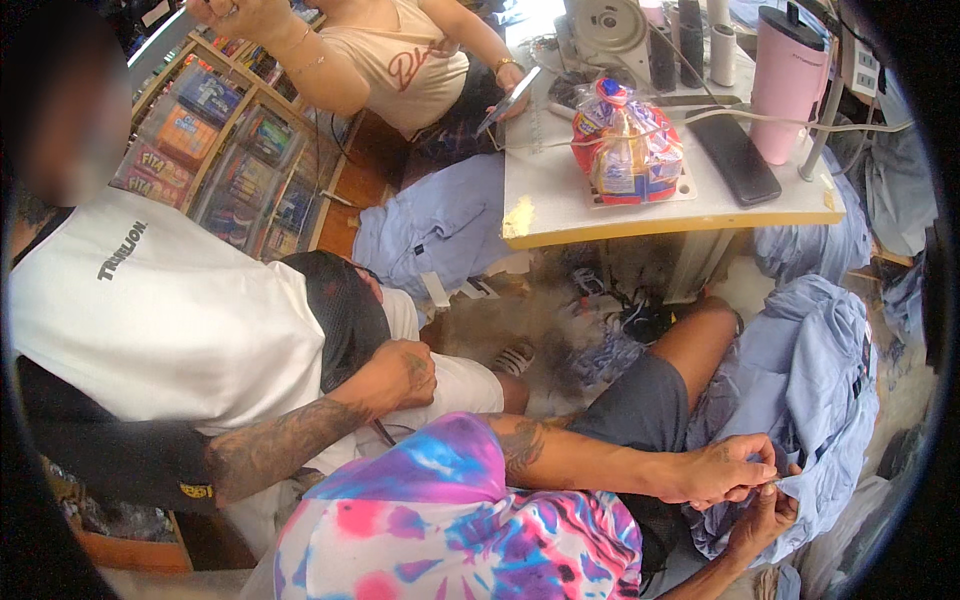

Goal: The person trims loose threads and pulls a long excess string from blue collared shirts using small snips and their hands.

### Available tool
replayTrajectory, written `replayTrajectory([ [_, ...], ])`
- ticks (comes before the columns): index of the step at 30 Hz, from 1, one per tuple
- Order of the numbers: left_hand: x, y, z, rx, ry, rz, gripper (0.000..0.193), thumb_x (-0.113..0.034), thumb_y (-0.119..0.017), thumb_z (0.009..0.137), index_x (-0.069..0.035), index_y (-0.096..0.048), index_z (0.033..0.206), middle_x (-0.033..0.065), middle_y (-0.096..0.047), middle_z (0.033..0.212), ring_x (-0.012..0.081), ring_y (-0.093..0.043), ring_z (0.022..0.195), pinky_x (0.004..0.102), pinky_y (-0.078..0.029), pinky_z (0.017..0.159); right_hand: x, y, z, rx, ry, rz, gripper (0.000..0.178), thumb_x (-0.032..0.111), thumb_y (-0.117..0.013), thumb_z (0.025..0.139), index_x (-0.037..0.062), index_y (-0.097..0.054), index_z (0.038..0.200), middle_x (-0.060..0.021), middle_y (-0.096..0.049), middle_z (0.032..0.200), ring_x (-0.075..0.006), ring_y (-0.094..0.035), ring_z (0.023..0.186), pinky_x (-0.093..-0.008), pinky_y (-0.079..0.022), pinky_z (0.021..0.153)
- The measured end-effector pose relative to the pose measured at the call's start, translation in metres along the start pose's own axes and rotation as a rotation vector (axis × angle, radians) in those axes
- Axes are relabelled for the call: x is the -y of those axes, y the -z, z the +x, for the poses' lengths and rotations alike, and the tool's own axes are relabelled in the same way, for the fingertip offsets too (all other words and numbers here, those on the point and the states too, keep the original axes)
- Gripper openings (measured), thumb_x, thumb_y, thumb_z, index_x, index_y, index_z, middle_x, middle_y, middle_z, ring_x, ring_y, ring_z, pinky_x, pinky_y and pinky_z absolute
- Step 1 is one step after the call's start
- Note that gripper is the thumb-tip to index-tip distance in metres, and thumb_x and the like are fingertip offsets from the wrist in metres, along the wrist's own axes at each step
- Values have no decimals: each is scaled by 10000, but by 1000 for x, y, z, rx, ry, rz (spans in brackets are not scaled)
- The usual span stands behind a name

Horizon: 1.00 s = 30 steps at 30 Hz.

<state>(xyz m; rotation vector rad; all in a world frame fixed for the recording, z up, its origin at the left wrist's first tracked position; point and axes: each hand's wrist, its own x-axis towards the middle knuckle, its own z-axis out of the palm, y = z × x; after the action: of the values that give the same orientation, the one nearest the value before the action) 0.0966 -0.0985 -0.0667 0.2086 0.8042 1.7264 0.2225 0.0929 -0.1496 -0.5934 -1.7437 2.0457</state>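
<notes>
A light blue cloth garment (800, 350) lies bunched over my lap and to the right of my bent leg. My left hand (728, 468) reaches across from the tie-dye sleeve, its fingers pinched at the garment's near edge. Just below it, my right hand (768, 520) is closed on the same edge, thumb up against the left fingertips. The fingertips of both hands meet there, and anything small between them is too fine to make out. A dark tag shows on the garment's far right side.
Ahead stands a white table (545, 205) with a bread bag (628, 155), a black phone (735, 158), a pink tumbler (790, 90) and thread cones (690, 45). More blue garments (430, 225) are piled left of it. A person in white (180, 320) sits at left; another (400, 70) holds a phone.
</notes>
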Motion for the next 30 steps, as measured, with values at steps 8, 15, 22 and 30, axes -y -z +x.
replayTrajectory([
  [8,22,-4,21,-13,-101,175,257,-390,-510,1078,-144,-497,1148,-41,-423,678,51,-351,525,223,-260,435,28,-6,-5,-196,-145,7,568,29,-815,756,-71,-594,1269,-135,-676,1075,-228,-670,951,-358,-555,879],
  [15,-28,-11,-15,-172,102,25,235,-335,-473,1099,-124,-512,1197,2,-541,759,23,-352,459,194,-257,380,47,-51,7,-3,-165,107,440,5,-821,796,-35,-663,1205,-113,-754,995,-185,-719,928,-339,-568,885],
  [22,-20,-14,-11,-91,1,159,262,-291,-461,1104,-77,-467,1254,132,-630,928,40,-360,447,195,-287,365,54,-48,-7,32,-112,240,415,-24,-783,849,-50,-646,1240,-127,-758,1027,-176,-722,943,-323,-577,871],
  [30,-18,-15,-17,-116,-25,128,192,-233,-485,1091,-88,-452,1213,140,-636,909,34,-356,452,192,-281,382,57,-48,-5,108,-128,247,419,-6,-787,859,-56,-644,1250,-121,-758,1044,-162,-718,962,-307,-573,879],
])
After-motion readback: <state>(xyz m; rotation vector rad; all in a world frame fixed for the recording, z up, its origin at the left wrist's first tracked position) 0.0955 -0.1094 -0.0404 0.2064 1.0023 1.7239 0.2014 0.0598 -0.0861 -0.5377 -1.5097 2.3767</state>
